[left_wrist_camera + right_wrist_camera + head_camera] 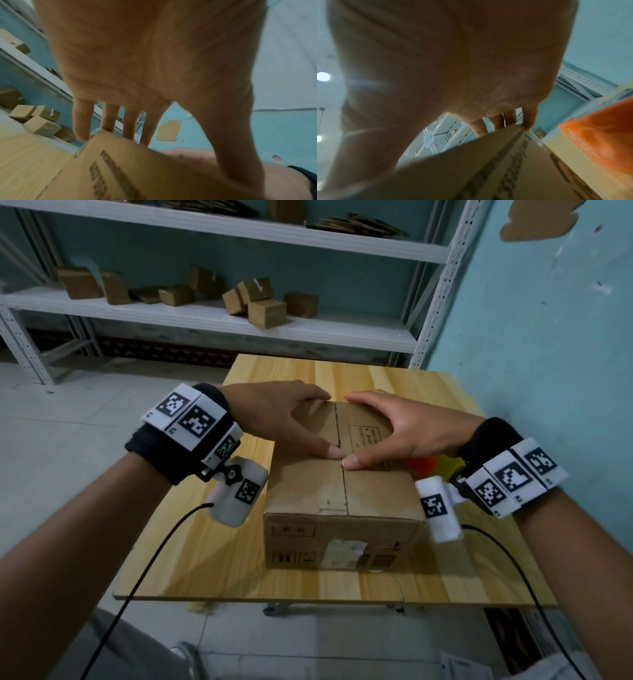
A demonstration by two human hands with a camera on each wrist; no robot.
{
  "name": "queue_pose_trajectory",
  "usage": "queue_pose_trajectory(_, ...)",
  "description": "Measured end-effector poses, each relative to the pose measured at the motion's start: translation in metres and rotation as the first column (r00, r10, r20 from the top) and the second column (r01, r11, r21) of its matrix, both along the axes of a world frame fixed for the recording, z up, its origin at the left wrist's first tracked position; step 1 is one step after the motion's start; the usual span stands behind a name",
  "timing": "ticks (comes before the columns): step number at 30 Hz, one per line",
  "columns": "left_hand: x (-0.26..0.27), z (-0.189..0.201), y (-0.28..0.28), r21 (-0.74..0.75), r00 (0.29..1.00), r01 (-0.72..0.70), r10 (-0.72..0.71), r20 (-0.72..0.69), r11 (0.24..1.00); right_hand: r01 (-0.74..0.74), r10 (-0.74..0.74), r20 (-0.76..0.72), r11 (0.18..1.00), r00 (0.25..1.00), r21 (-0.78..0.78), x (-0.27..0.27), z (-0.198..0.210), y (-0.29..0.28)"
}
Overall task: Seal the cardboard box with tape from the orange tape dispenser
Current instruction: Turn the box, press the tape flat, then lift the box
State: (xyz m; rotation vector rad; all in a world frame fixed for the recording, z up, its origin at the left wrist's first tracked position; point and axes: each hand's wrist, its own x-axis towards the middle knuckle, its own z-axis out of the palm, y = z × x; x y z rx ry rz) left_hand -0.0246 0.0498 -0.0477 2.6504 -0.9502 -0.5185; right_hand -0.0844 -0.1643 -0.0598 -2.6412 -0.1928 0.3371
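A pale pine-plank counter (pixel 191 563) stands on a grey tiled floor (pixel 68 440) in a storeroom with turquoise walls, its right edge close against a turquoise wall (pixel 548 337) that bears a patch of bare brown plaster (pixel 537 220). Behind the counter runs a white metal shelving rack (pixel 205 320); from left to right its middle shelf carries a scatter of small brown cardboard cartons (pixel 255 301), some upright and some tipped, while the shelf above holds flattened sheets of cardboard (pixel 356 225).

At the centre of the counter sits the brown cardboard box (pixel 342 501), its two top flaps folded shut so that they meet along a middle seam, with no tape visible across that seam. A worn white label shows on the near face. The person's left hand (pixel 281 419) lies spread on the left flap, fingers reaching to the far edge and thumb pressing beside the seam; the right hand (pixel 404 429) mirrors it on the right flap, thumb tip almost touching the other thumb. Both hands are flat, pressing and clasping nothing. The left wrist view shows straight fingers (pixel 109 119) over the box's far rim.

Just right of the box, largely hidden behind the right wrist, lies the orange plastic tape dispenser (pixel 423 465), seen close beside the box wall in the right wrist view (pixel 599 142). Black wristbands with white coded markers (pixel 191 419) and trailing black cables ring both forearms.
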Motion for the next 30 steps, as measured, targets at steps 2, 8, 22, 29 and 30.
queue_pose_trajectory(2, 0.001, 0.000, 0.002, -0.011, 1.000, -0.002, 0.002, 0.021, 1.000, 0.005, -0.005, 0.041, 1.000, 0.999, 0.009, 0.000, -0.001, 0.000)
queue_pose_trajectory(8, 0.003, -0.001, 0.005, -0.091, 0.999, 0.016, -0.012, 0.043, 0.996, -0.002, -0.013, 0.126, 0.993, 0.992, 0.118, -0.002, 0.000, -0.001)
queue_pose_trajectory(22, 0.014, -0.017, 0.009, -0.386, 0.997, -0.029, -0.002, -0.080, 0.922, 0.027, -0.103, 0.179, 0.924, 0.978, 0.380, 0.003, -0.020, -0.011)
queue_pose_trajectory(29, 0.016, -0.025, 0.015, -0.393, 0.984, -0.086, 0.015, -0.179, 0.915, 0.086, -0.136, 0.087, 0.899, 0.987, 0.429, -0.002, -0.026, -0.016)
queue_pose_trajectory(30, 0.016, -0.026, 0.016, -0.396, 0.981, -0.096, 0.020, -0.191, 0.913, 0.095, -0.143, 0.079, 0.894, 0.987, 0.438, -0.004, -0.027, -0.015)
